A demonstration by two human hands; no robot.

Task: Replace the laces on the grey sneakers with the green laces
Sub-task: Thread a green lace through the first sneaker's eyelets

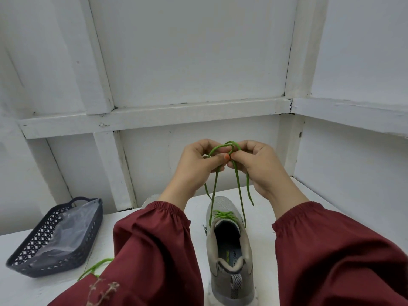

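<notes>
A grey sneaker (229, 250) stands on the white table, heel toward me, with a green lace (239, 191) threaded through its eyelets. Both lace ends rise from the shoe to my hands, held above the toe. My left hand (196, 168) pinches one strand and my right hand (254, 166) pinches the other, and the strands cross in small loops between my fingertips. Two loose lace tips hang down beside the shoe. A second grey sneaker (151, 198) is mostly hidden behind my left sleeve. Another green lace (96, 267) lies on the table by my left elbow.
A dark lattice plastic basket (87, 246) holding a clear plastic bag (66, 230) sits at the table's left. White wooden-framed walls close off the back and right side. My red sleeves cover much of the near table (44, 290).
</notes>
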